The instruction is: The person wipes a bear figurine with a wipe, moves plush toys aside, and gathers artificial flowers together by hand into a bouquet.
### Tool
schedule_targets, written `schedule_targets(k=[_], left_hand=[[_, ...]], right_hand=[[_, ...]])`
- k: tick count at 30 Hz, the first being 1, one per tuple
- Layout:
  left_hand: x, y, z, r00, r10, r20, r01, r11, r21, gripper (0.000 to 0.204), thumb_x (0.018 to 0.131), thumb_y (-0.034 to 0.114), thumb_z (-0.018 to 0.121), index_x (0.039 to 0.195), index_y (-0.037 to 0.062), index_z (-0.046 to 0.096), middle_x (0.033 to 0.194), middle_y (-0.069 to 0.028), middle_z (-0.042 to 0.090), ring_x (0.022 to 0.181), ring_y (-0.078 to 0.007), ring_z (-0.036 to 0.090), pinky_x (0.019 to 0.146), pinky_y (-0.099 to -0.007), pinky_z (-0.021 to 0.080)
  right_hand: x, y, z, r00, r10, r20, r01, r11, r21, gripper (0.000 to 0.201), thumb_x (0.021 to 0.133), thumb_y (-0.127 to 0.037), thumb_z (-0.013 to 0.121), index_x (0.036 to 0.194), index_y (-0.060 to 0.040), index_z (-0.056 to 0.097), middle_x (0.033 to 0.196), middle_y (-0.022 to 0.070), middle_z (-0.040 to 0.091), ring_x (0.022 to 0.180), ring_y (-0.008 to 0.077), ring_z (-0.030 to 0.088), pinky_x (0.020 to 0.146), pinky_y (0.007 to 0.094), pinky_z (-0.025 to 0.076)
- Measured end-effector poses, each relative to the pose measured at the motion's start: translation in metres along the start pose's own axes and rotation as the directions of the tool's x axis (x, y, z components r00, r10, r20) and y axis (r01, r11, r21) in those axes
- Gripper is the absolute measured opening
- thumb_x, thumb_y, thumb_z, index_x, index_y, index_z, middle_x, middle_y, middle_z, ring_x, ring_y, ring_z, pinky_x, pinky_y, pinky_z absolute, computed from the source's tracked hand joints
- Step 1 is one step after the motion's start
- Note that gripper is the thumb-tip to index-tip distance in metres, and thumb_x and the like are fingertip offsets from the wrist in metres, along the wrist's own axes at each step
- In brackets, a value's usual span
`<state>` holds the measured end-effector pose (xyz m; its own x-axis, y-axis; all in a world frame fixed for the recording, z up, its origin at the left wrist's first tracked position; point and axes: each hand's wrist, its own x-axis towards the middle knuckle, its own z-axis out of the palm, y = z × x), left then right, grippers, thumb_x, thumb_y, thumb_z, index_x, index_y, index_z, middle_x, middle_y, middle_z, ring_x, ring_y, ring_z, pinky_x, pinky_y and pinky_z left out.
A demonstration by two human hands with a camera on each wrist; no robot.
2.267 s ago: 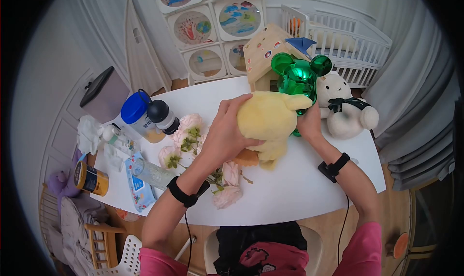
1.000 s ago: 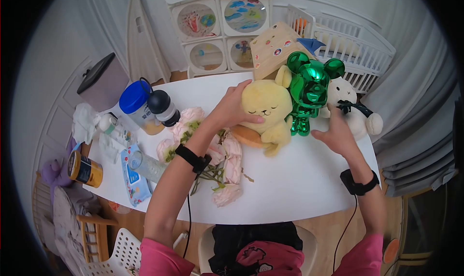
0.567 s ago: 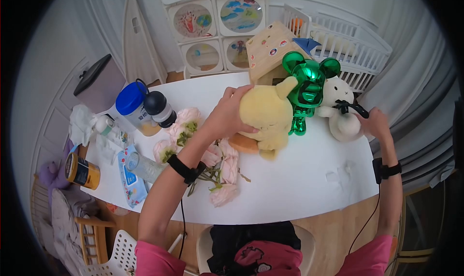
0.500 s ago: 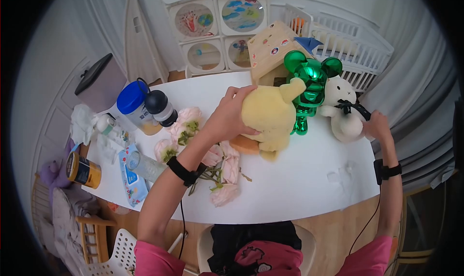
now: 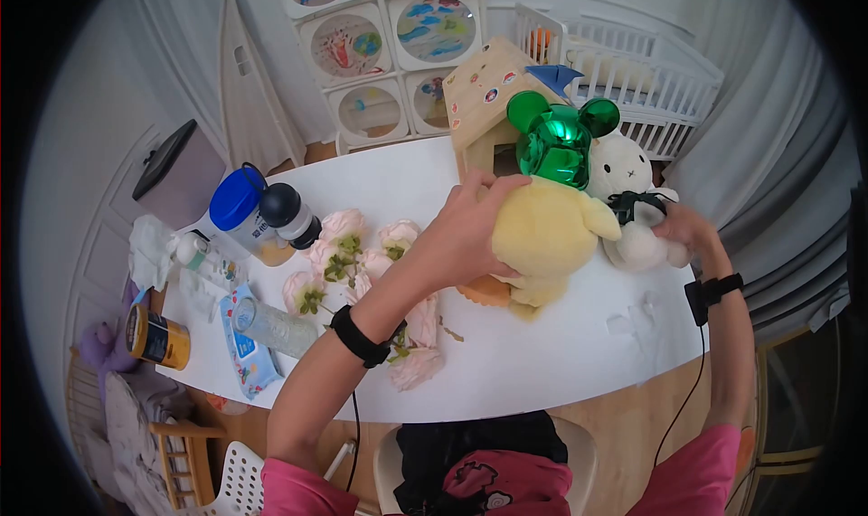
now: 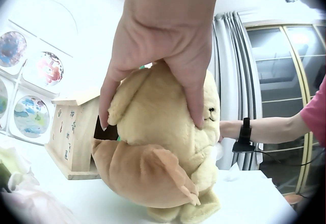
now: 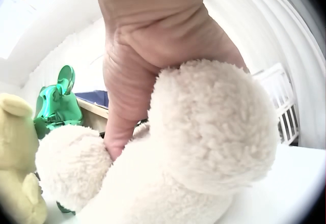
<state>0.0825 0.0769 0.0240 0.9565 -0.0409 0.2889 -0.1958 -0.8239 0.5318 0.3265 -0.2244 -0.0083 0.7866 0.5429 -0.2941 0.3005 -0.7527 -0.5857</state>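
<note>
My left hand (image 5: pixel 466 227) grips a yellow plush toy (image 5: pixel 547 231) from behind, thumb on one side and fingers on the other. In the left wrist view a brown, bun-like plush part (image 6: pixel 142 173) wraps the toy's rear, and its feet are at the tabletop. My right hand (image 5: pixel 689 228) holds a white plush bunny (image 5: pixel 624 165) with a dark bow, at its side. The right wrist view shows the bunny's fleecy paw (image 7: pixel 214 127) under the palm; some fingertips are hidden behind the plush. Between the two toys, farther back, stands a shiny green bear figure (image 5: pixel 556 150), its lower part covered.
A wooden toy house (image 5: pixel 484 91) stands behind the figure. Pale pink artificial flowers (image 5: pixel 416 335) lie left of the yellow toy. Farther left are a glass vase (image 5: pixel 276 328), a wipes pack (image 5: pixel 246 349), a blue-lidded tub (image 5: pixel 237 199) and a black-capped bottle (image 5: pixel 287 210).
My right hand has left the green figure and moved right onto the bunny, which now stands closer beside the figure. The yellow toy has turned and shifted right, overlapping the figure's lower part.
</note>
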Motion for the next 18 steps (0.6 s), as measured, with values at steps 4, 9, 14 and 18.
schedule_targets(k=[4, 9, 14, 18], left_hand=[[-0.002, -0.007, 0.01, 0.995, -0.082, 0.05, 0.083, 0.996, -0.028, 0.1, 0.055, 0.021, 0.088, 0.139, 0.0128, 0.035, 0.125, -0.0173, 0.042, 0.121, -0.035, 0.044, 0.101, -0.04, 0.043], [-0.013, -0.011, 0.013, 0.991, -0.124, 0.054, 0.124, 0.992, -0.01, 0.101, 0.056, 0.026, 0.088, 0.139, 0.0102, 0.034, 0.125, -0.0198, 0.042, 0.119, -0.037, 0.047, 0.099, -0.0408, 0.045], [-0.016, 0.002, 0.003, 0.968, -0.243, 0.059, 0.24, 0.969, 0.048, 0.101, 0.057, 0.034, 0.087, 0.139, 0.0093, 0.034, 0.12, -0.0228, 0.042, 0.109, -0.039, 0.054, 0.095, -0.0409, 0.047], [-0.012, 0.006, -0.001, 0.968, -0.243, 0.066, 0.236, 0.966, 0.102, 0.101, 0.057, 0.036, 0.087, 0.139, 0.0101, 0.035, 0.118, -0.024, 0.042, 0.104, -0.0401, 0.057, 0.092, -0.0403, 0.049]], right_hand=[[-0.015, 0.026, 0.009, 0.99, 0.053, -0.134, -0.001, 0.931, 0.364, 0.082, 0.064, -0.02, 0.084, 0.133, 0.0019, 0.046, 0.122, 0.0125, 0.059, 0.109, 0.0217, 0.058, 0.093, 0.035, 0.048], [-0.029, 0.072, 0.028, 0.938, -0.012, -0.345, 0.194, 0.845, 0.499, 0.061, 0.073, -0.005, 0.072, 0.127, 0.0006, 0.045, 0.117, 0.0105, 0.058, 0.104, 0.02, 0.057, 0.093, 0.0335, 0.046], [-0.041, 0.069, 0.041, 0.872, -0.06, -0.486, 0.35, 0.771, 0.532, 0.058, 0.069, 0.001, 0.073, 0.122, -0.0001, 0.049, 0.111, 0.0078, 0.059, 0.099, 0.0174, 0.056, 0.088, 0.0307, 0.047], [-0.02, 0.082, 0.054, 0.917, 0.037, -0.398, 0.198, 0.822, 0.534, 0.058, 0.062, 0.001, 0.081, 0.113, 0.0001, 0.054, 0.105, 0.0073, 0.063, 0.099, 0.0178, 0.057, 0.088, 0.0312, 0.047]])
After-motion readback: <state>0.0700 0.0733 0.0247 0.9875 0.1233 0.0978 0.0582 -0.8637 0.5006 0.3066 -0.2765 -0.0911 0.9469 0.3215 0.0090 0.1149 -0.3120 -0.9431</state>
